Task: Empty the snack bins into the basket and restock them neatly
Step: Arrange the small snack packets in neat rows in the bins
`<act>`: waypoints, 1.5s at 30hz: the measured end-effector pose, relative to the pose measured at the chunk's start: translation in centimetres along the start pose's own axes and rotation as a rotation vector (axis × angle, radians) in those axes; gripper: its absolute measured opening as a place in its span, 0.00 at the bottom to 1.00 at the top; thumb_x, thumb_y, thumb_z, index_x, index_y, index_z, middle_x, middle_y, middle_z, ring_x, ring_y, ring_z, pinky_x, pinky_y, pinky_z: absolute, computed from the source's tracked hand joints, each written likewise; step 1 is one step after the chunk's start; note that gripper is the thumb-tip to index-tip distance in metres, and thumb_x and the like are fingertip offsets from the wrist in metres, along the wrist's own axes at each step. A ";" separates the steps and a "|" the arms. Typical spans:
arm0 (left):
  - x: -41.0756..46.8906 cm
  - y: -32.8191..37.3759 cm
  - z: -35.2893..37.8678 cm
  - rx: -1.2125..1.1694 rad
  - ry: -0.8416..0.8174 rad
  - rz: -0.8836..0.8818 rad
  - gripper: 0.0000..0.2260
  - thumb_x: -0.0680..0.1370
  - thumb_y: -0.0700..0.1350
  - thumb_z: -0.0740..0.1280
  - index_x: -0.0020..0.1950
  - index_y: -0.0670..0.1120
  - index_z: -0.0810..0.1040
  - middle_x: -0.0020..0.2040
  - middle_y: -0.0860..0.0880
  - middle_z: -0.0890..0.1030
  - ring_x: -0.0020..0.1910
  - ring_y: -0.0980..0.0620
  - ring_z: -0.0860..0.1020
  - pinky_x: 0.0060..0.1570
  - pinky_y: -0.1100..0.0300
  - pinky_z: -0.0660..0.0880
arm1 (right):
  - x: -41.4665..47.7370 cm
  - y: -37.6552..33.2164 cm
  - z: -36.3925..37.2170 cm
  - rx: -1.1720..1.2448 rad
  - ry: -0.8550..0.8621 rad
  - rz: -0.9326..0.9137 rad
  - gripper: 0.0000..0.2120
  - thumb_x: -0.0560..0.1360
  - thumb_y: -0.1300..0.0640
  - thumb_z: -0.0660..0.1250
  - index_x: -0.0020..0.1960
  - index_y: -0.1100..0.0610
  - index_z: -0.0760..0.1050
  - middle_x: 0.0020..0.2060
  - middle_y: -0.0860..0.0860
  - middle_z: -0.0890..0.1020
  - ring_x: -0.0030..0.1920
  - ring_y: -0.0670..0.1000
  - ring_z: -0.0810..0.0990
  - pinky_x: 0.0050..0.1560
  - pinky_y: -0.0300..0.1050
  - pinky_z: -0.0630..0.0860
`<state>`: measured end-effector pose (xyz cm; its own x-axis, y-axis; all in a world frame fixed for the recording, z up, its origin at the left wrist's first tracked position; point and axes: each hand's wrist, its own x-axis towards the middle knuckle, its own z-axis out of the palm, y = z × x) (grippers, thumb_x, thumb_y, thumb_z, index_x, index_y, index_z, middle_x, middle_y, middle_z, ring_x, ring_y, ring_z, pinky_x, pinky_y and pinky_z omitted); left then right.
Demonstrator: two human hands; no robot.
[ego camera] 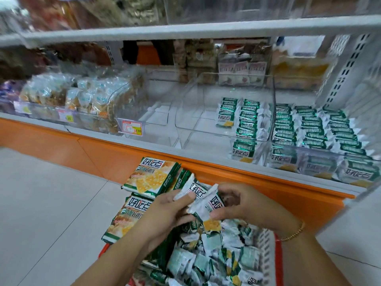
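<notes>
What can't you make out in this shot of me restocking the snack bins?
Head view:
Basket: near end cut off by the bottom edge, left side behind the left forearm.
Price tag: print too small and blurred.
Top-shelf snacks: motion blur hides what they are.
Left hand: fingers hide how many packets it holds.
</notes>
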<state>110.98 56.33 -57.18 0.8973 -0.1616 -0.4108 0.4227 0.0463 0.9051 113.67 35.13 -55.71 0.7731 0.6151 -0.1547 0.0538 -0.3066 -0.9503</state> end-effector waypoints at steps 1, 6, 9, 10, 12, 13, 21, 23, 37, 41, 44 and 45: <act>0.2 0.6 0.2 0.027 -0.006 0.028 0.16 0.75 0.48 0.69 0.57 0.39 0.80 0.57 0.35 0.80 0.62 0.34 0.74 0.62 0.45 0.74 | 0.0 -0.5 -0.3 -0.033 0.041 -0.029 0.17 0.69 0.51 0.74 0.58 0.51 0.80 0.59 0.42 0.78 0.57 0.42 0.79 0.57 0.37 0.76; 0.8 4.3 1.5 0.027 -0.027 0.072 0.18 0.79 0.52 0.60 0.57 0.40 0.80 0.53 0.40 0.83 0.56 0.42 0.80 0.59 0.48 0.77 | 0.6 -3.1 -2.3 -0.053 0.144 -0.087 0.21 0.68 0.49 0.75 0.58 0.51 0.75 0.54 0.44 0.82 0.56 0.46 0.81 0.53 0.40 0.78; 1.2 7.0 1.8 -0.005 -0.043 0.098 0.26 0.75 0.60 0.57 0.58 0.41 0.78 0.53 0.43 0.84 0.55 0.45 0.81 0.57 0.49 0.78 | 1.7 -4.9 -3.8 -0.046 0.209 -0.090 0.25 0.63 0.51 0.78 0.55 0.52 0.70 0.50 0.45 0.82 0.47 0.51 0.84 0.44 0.47 0.80; 1.4 7.9 1.8 -0.004 -0.049 0.126 0.27 0.73 0.61 0.57 0.59 0.41 0.78 0.53 0.43 0.84 0.55 0.45 0.82 0.56 0.49 0.78 | 2.1 -5.8 -4.3 -0.050 0.215 -0.067 0.27 0.61 0.51 0.79 0.56 0.51 0.70 0.49 0.46 0.82 0.45 0.51 0.84 0.44 0.49 0.81; 2.0 9.5 1.8 -0.047 -0.028 0.186 0.27 0.73 0.60 0.58 0.59 0.41 0.78 0.52 0.42 0.84 0.51 0.45 0.83 0.51 0.53 0.80 | 2.9 -7.7 -5.4 -0.127 0.195 -0.047 0.25 0.63 0.52 0.79 0.56 0.48 0.71 0.42 0.46 0.83 0.41 0.46 0.84 0.44 0.43 0.81; 2.4 10.4 1.7 -0.095 -0.011 0.218 0.24 0.75 0.58 0.58 0.59 0.41 0.78 0.52 0.41 0.84 0.49 0.46 0.83 0.48 0.56 0.81 | 3.3 -8.6 -6.0 -0.194 0.185 -0.047 0.22 0.64 0.52 0.78 0.53 0.45 0.72 0.38 0.46 0.83 0.39 0.45 0.83 0.44 0.42 0.81; 7.3 11.1 1.1 0.909 0.392 0.611 0.15 0.80 0.46 0.63 0.67 0.48 0.74 0.64 0.51 0.76 0.62 0.54 0.74 0.57 0.68 0.65 | 11.2 -11.5 -14.3 -0.664 0.486 0.060 0.25 0.64 0.45 0.78 0.56 0.55 0.78 0.50 0.49 0.79 0.52 0.52 0.78 0.57 0.51 0.75; 8.5 10.2 1.4 1.168 0.324 0.609 0.19 0.80 0.47 0.60 0.71 0.48 0.68 0.69 0.51 0.70 0.66 0.53 0.70 0.60 0.67 0.63 | 14.2 -10.8 -15.0 -0.827 0.390 0.123 0.20 0.65 0.45 0.78 0.49 0.54 0.76 0.45 0.47 0.77 0.49 0.52 0.75 0.46 0.44 0.74; 9.0 9.9 1.2 1.254 0.228 0.638 0.22 0.81 0.47 0.59 0.75 0.50 0.62 0.73 0.53 0.64 0.67 0.54 0.69 0.62 0.63 0.67 | 20.6 -5.1 -15.8 -1.159 0.198 0.573 0.27 0.66 0.50 0.78 0.57 0.63 0.74 0.33 0.50 0.77 0.34 0.51 0.79 0.36 0.43 0.76; 8.7 9.7 1.1 1.294 0.195 0.622 0.24 0.81 0.47 0.59 0.77 0.50 0.58 0.76 0.54 0.59 0.70 0.54 0.65 0.65 0.65 0.63 | 20.4 -4.9 -16.0 -1.256 0.195 0.516 0.32 0.64 0.47 0.79 0.60 0.61 0.72 0.43 0.52 0.81 0.42 0.52 0.80 0.45 0.46 0.77; 8.4 9.6 1.1 1.315 0.175 0.601 0.26 0.81 0.47 0.60 0.78 0.49 0.57 0.78 0.55 0.55 0.72 0.55 0.64 0.66 0.65 0.62 | 20.1 -4.5 -15.9 -1.288 0.160 0.375 0.32 0.61 0.50 0.81 0.58 0.56 0.69 0.49 0.53 0.77 0.43 0.54 0.78 0.40 0.45 0.74; 8.2 9.6 1.1 1.317 0.173 0.591 0.26 0.81 0.47 0.60 0.77 0.49 0.57 0.78 0.56 0.54 0.71 0.55 0.65 0.66 0.65 0.62 | 19.9 -4.4 -15.9 -1.269 0.159 0.361 0.31 0.62 0.51 0.81 0.57 0.55 0.68 0.48 0.53 0.76 0.39 0.52 0.77 0.36 0.44 0.73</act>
<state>122.29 54.35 -51.76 0.9396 -0.3172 0.1289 -0.3424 -0.8732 0.3469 138.82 37.18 -50.27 0.9291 0.2916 -0.2276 0.3124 -0.9481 0.0603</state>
